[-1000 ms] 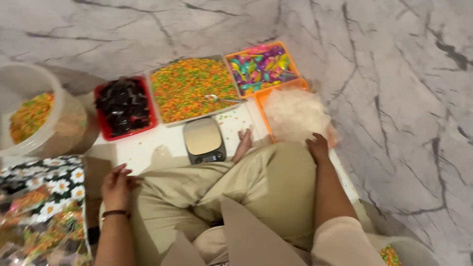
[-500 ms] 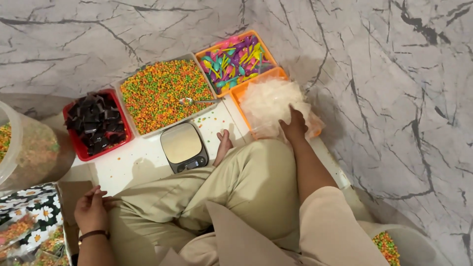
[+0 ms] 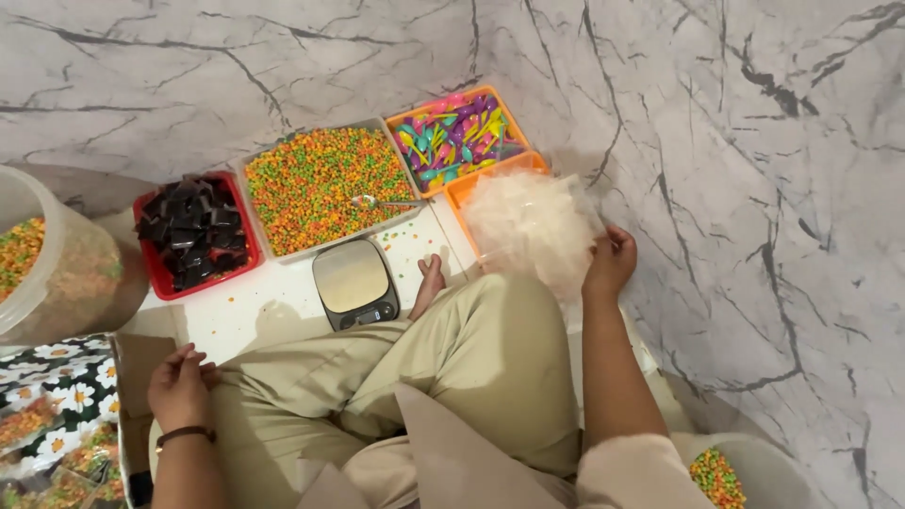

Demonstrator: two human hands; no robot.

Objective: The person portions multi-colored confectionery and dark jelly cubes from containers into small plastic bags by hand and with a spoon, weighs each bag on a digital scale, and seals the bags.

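Two hands: bare, apart.
Right hand: fingers closed on clear bag pile at the white board's right edge.
Left hand: loosely curled, empty, on knee.

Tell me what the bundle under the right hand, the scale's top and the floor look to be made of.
Bundle by the right hand: thin clear plastic, probably bags; translucent, crinkled, glossy.
Scale top: likely brushed steel; dull silver sheen.
Floor: marble or marble-look tile; white, dark veins, polished.
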